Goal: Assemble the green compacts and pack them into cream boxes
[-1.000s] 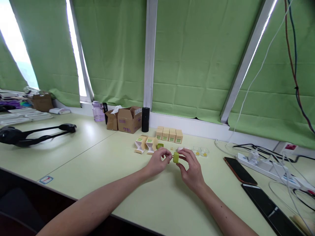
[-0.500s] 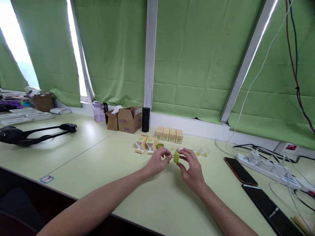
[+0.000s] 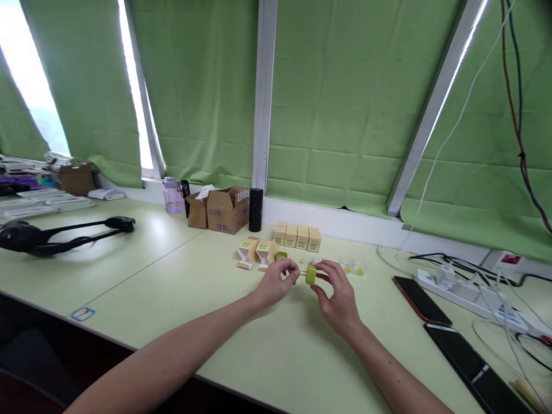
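My right hand (image 3: 338,293) grips a small yellow-green block-shaped case (image 3: 310,275) between thumb and fingers, above the table. My left hand (image 3: 278,282) is closed in a pinch on a thin pale strap (image 3: 302,273) that runs out of the left side of the case. What the strap ends in is hidden by the fingers. Another green piece (image 3: 281,255) lies just behind my left hand, partly covered by it. Two opened small cartons (image 3: 248,253) stand to the left of it. Beyond my right hand lie clear plastic pieces with yellow centres (image 3: 358,267).
Several closed small cartons (image 3: 297,236) stand in a row at the back. Behind them to the left are a black cylinder (image 3: 256,210), cardboard boxes (image 3: 228,211) and a purple bottle (image 3: 173,195). Phones (image 3: 421,300), a power strip (image 3: 470,296) and cables lie right; a black headset (image 3: 64,236) lies left.
My hands have drawn slightly apart, with the right hand and green case shifted a little right. More of the pale strap shows between them.
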